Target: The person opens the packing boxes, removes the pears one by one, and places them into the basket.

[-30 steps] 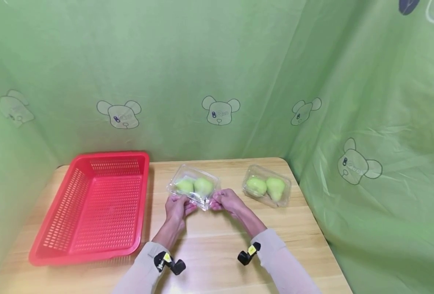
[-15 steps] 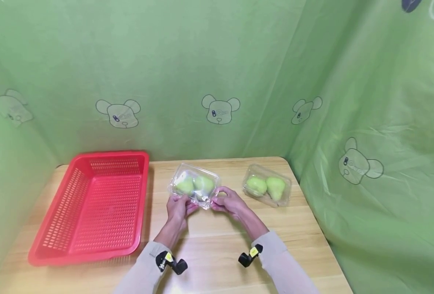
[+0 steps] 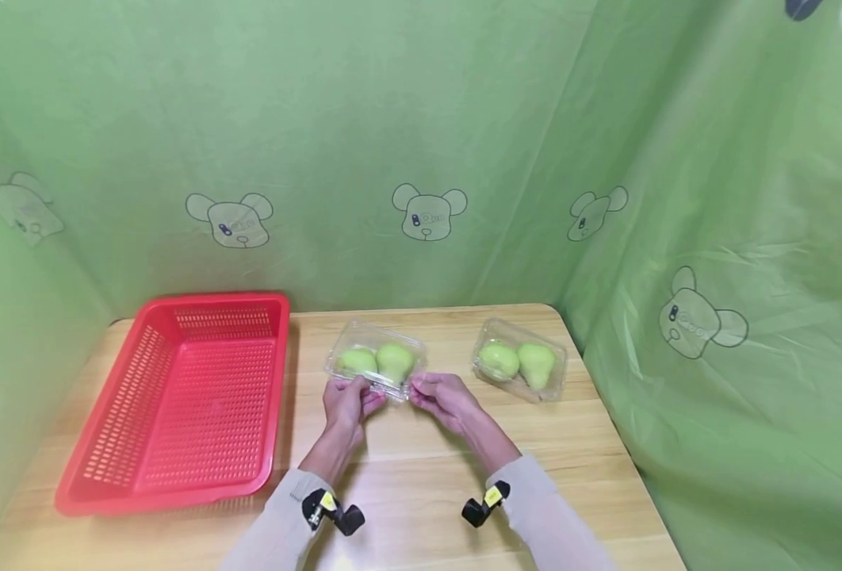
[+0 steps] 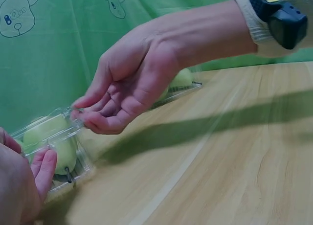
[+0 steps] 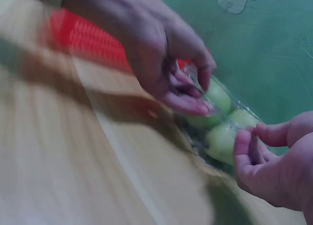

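A clear plastic clamshell box [image 3: 373, 335] lies at the middle back of the table, with two green pears [image 3: 395, 362] inside. My left hand [image 3: 346, 406] pinches the near lip of this box, thumb on top. At the near right corner, my right hand [image 3: 446, 399] pinches the same lip between thumb and fingers. The left wrist view shows the right fingertips [image 4: 80, 116] on the plastic edge. In the right wrist view both hands hold the lip, with the pears [image 5: 222, 142] behind it. Whether the lid is fully closed is unclear.
A second clear box [image 3: 488, 330] holding two green pears stands to the right. A red plastic basket [image 3: 207, 412] with perforated walls takes up the left side of the wooden table [image 3: 421, 507]. Green curtains [image 3: 421, 119] hang behind and at both sides.
The near lip of the box has shifted slightly away from me, and the glare on its lid has faded. Both hands stay at the lip; the right has moved a little.
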`<state>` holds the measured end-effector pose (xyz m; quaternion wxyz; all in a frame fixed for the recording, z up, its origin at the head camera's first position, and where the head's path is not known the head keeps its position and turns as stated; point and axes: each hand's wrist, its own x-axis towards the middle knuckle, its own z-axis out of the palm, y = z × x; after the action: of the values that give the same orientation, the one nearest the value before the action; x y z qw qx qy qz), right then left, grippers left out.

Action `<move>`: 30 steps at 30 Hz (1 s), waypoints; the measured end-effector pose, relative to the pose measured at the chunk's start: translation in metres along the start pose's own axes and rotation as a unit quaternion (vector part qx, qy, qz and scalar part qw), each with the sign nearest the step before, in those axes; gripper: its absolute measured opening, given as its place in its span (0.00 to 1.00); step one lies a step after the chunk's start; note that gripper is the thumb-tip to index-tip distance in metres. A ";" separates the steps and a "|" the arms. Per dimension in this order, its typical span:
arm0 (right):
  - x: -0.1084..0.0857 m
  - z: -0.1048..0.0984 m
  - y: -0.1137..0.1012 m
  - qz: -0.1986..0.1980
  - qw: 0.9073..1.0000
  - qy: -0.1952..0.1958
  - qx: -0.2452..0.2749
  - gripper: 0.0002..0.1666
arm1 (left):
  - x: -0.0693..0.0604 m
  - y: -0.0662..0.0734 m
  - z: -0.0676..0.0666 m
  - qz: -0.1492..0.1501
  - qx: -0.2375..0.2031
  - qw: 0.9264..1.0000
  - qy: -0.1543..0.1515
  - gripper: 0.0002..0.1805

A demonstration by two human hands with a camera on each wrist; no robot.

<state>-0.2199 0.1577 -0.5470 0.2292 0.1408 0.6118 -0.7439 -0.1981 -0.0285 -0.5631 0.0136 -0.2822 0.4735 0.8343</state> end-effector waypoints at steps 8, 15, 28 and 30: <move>-0.008 0.006 0.011 -0.038 0.998 0.039 0.010 0.20 | -0.004 -0.001 0.002 -0.003 -0.004 1.000 0.005 0.12; -0.008 0.010 0.013 -0.048 0.998 0.041 -0.018 0.10 | -0.005 0.002 0.000 -0.005 -0.005 1.000 0.005 0.12; -0.009 0.007 0.009 -0.055 0.997 0.034 -0.039 0.09 | -0.003 -0.002 -0.003 -0.010 0.001 1.000 -0.005 0.12; -0.009 0.006 0.010 -0.054 0.997 0.032 -0.038 0.10 | -0.004 -0.002 -0.004 -0.015 0.003 1.000 -0.014 0.12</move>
<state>-0.2066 0.1520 -0.5496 0.1740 0.1230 0.6532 -0.7266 -0.1923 -0.0301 -0.5647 0.0330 -0.2777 0.4715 0.8364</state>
